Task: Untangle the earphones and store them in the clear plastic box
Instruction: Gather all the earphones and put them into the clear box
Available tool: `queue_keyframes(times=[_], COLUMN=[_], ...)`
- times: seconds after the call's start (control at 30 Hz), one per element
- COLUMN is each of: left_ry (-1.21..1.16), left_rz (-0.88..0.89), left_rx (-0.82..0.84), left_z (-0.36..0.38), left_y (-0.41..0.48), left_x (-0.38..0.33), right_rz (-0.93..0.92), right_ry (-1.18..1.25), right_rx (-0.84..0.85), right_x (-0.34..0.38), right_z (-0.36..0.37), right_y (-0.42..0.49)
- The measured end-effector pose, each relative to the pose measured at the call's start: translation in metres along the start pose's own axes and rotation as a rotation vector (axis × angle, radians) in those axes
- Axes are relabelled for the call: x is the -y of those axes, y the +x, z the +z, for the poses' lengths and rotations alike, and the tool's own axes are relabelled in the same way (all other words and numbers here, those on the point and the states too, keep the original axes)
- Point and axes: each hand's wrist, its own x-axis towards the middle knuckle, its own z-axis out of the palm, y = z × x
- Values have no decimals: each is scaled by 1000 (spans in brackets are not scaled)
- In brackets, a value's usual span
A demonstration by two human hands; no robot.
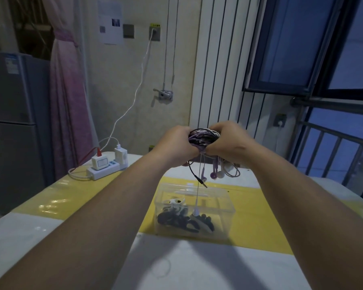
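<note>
A tangled bundle of earphones (203, 136) with black, white and purple cords is held up above the table between both hands. My left hand (177, 143) grips its left side and my right hand (228, 143) grips its right side. Loose ends hang below the hands: purple and white earbuds (216, 174), a black plug (201, 181) and a white cord (197, 197) dangling into the box. The clear plastic box (222, 206) stands open on the yellow mat (117, 197) under the bundle. It holds black and white earphones (182, 218) on its floor.
A white power strip (105, 168) with chargers and a red cable sits at the table's far left. The white table (197, 268) extends toward me. A grey fridge (11, 126) stands at left, a window railing (331, 149) at right.
</note>
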Motion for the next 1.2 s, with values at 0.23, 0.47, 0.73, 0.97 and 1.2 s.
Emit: queue_keyframes(times=[0.23,0.47,0.73,0.97,1.2], left_ry=[-62,-111,-126,-123,-181], left_rz=[-69,-122,-121,-105,-97], left_rx=[152,208,211,161,119], left_z=[-13,-23,-30,-29,-28], left_y=[-7,-19,-28,-37,-28], left_x=[-14,-23,-36,-39,-37], right_rz=[42,62,79,75,60], right_ry=[-11,38,60,49,59], right_rx=[70,68,63,19,11], right_x=[10,19,29,32,33], right_z=[-12,-17,-25,-20,-22], right_y=[-7,-20,-32,-37,-30])
